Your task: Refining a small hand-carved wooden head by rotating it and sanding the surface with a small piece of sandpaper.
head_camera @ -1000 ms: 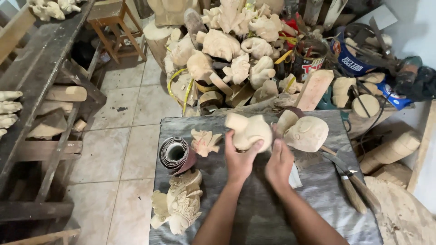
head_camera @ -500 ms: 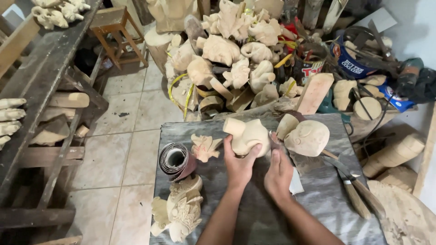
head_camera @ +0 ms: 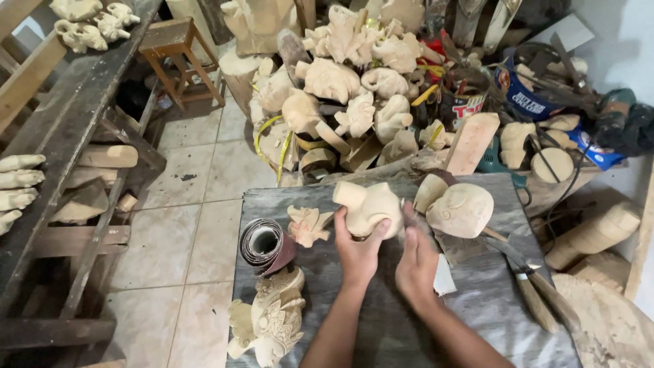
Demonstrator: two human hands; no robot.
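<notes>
at the far left a dark wooden rack (head_camera: pixel 65 146) runs along the frame edge, with pale carved pieces (head_camera: pixel 17 187) lying on it and, at its top end, a few more small carvings (head_camera: pixel 92 27). beyond it a small wooden stool (head_camera: pixel 178 51) stands on the tiled floor (head_camera: pixel 180 225).

next comes the grey cloth-covered table (head_camera: pixel 470 307). near its left edge a roll of sandpaper (head_camera: pixel 266 245) lies on its side, and below it an ornate carved figure (head_camera: pixel 269 320) rests close to the table's near-left corner. just right of the roll sits a small leaf-like carving (head_camera: pixel 308 225).

the left hand (head_camera: pixel 357 252) grips a pale rounded wood carving (head_camera: pixel 366 208) from below, its fingers curled round the lower edge and the thumb pressed on the side, holding it above the middle of the table. the right hand (head_camera: pixel 417 262) is just beside it, touching the carving's right side; it is blurred, so whether its fingers pinch anything cannot be told.

right of the hands another rounded wood carving (head_camera: pixel 463 210) rests on the table, and further right a wooden-handled tool (head_camera: pixel 528 286) lies along the table's right edge.

behind the table a heap of unfinished carvings (head_camera: pixel 354 88) is piled up, with a blue bucket (head_camera: pixel 528 95) of tools to its right.
</notes>
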